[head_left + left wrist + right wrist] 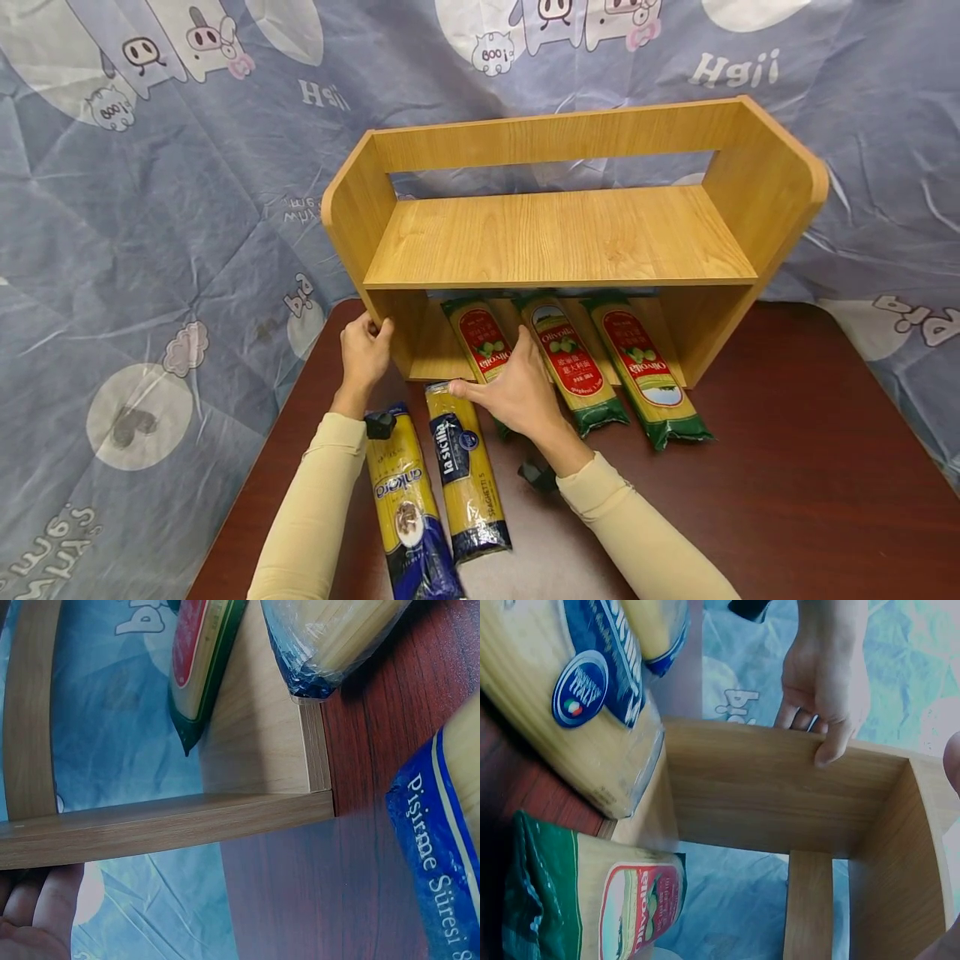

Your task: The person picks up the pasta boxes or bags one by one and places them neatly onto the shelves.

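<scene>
La Sicilia spaghetti pack: on the brown table, in front of the wooden shelf, toward the shelf's left wall; far end right by the shelf's bottom front edge, cannot tell if resting on it.
Long way: pointing at the shelf, far end leaning a little toward its left wall.
Nearer hand: right hand, thumb over the pack's far end; cannot tell if touching or just above.
Right grip: thumb and fingers spread wide, holding nothing.
Right pose: fingers pointing into the shelf, thumb sticking out toward its left wall.
Left hand: fingers bent around the shelf's left wall, thumb inside, holding on.
Ankara pack: in front of the shelf's left wall.
</scene>
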A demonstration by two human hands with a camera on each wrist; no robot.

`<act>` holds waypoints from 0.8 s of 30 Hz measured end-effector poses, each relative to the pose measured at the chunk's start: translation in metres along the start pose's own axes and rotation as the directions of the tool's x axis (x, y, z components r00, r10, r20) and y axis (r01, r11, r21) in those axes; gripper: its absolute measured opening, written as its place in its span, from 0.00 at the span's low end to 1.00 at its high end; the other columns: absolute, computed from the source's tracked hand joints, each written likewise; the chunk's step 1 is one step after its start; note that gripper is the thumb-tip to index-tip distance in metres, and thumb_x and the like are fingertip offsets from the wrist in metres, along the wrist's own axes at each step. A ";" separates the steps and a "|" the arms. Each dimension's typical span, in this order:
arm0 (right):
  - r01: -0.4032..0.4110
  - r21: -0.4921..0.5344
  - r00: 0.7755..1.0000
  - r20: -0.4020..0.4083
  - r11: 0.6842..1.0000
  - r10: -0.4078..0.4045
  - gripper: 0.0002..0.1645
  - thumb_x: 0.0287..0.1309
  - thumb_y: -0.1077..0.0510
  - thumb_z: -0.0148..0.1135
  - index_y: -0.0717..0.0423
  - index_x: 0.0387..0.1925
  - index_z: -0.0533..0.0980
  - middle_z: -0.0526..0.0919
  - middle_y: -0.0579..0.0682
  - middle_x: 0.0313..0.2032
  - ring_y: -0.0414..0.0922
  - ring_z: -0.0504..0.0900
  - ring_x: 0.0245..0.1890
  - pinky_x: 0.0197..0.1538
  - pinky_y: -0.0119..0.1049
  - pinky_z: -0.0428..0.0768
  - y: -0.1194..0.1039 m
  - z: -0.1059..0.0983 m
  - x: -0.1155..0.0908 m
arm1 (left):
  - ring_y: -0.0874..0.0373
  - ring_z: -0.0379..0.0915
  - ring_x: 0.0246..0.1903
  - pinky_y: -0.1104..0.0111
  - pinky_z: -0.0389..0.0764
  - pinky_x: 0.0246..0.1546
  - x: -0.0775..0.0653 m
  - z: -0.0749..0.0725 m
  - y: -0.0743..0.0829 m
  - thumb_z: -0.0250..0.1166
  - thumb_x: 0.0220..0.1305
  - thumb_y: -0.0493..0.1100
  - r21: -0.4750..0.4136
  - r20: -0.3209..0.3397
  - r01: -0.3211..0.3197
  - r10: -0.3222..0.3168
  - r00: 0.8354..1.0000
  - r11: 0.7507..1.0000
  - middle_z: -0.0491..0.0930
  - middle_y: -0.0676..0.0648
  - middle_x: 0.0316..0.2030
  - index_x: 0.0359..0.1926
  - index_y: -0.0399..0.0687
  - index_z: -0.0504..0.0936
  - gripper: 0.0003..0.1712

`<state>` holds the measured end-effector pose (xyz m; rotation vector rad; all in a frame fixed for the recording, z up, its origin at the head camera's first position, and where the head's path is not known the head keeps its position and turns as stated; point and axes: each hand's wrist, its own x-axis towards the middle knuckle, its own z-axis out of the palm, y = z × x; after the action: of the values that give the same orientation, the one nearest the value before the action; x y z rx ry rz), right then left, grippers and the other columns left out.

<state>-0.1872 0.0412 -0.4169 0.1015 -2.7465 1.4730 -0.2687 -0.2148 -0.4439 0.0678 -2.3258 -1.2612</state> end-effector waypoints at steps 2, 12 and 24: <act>-0.017 0.009 1.000 -0.009 1.000 0.017 0.90 0.31 0.18 0.75 0.61 0.80 0.38 0.47 0.65 0.78 0.65 0.52 0.75 0.69 0.64 0.60 -0.001 0.000 -0.005 | 0.50 0.84 0.34 0.64 0.78 0.27 0.000 0.001 0.000 0.63 0.70 0.40 -0.002 0.002 -0.002 0.002 1.000 1.000 0.87 0.40 0.32 0.42 0.36 0.87 0.10; -0.033 0.105 0.993 -0.108 0.994 0.044 0.88 0.34 0.23 0.78 0.60 0.80 0.37 0.48 0.64 0.77 0.63 0.55 0.74 0.68 0.63 0.63 -0.001 0.004 -0.031 | 0.52 0.83 0.32 0.67 0.75 0.25 0.000 0.002 -0.003 0.64 0.69 0.40 -0.001 -0.007 -0.008 0.008 1.000 1.000 0.88 0.41 0.31 0.40 0.38 0.87 0.09; -0.075 0.133 0.991 -0.098 0.988 0.088 0.87 0.33 0.24 0.79 0.62 0.79 0.41 0.49 0.66 0.77 0.66 0.55 0.73 0.66 0.65 0.63 0.007 0.017 -0.064 | 0.54 0.80 0.28 0.70 0.70 0.21 -0.001 0.002 -0.001 0.64 0.69 0.40 0.001 -0.021 -0.012 0.012 1.000 1.000 0.87 0.41 0.28 0.38 0.38 0.87 0.09</act>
<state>-0.1235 0.0334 -0.4354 -0.0840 -2.6018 1.6268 -0.2688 -0.2131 -0.4459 0.0662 -2.3058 -1.2478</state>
